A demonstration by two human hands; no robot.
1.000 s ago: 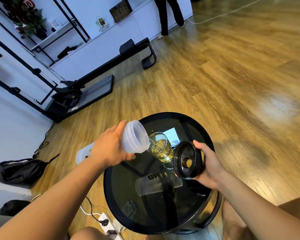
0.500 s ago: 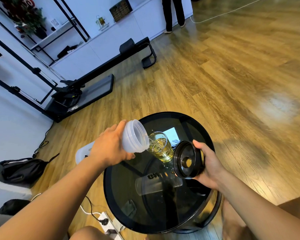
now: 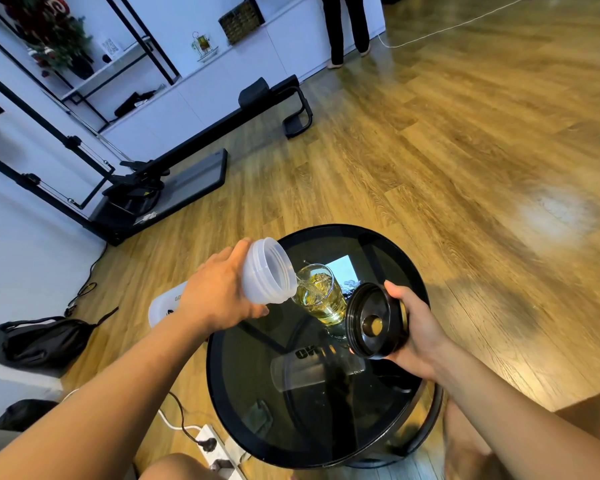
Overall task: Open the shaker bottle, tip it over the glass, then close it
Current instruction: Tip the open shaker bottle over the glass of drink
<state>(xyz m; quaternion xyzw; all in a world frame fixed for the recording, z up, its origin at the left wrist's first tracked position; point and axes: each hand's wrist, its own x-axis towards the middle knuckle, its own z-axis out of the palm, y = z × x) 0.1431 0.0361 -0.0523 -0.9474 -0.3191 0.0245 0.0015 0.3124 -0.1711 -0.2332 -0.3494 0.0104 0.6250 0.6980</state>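
Observation:
My left hand (image 3: 219, 296) grips a translucent white shaker bottle (image 3: 267, 270), lidless and tipped almost level, its wide mouth over the rim of a clear glass (image 3: 321, 294). A thin stream runs from the mouth into the glass, which holds yellowish liquid and stands on a round black glass table (image 3: 257, 403). My right hand (image 3: 414, 327) holds the bottle's black lid (image 3: 374, 325) just right of the glass, its inside facing me. The bottle's lower end sticks out behind my left hand.
A power strip (image 3: 219, 452) with cables lies on the wooden floor by the table's left front. A black bag (image 3: 39, 341) sits at the left wall. Exercise equipment (image 3: 160, 181) stands further back, and a person's legs (image 3: 347, 29) are at the far cabinet.
The bottle stays tipped over the glass and liquid keeps running in. Both hands hold nearly still. The person in the background has shifted slightly.

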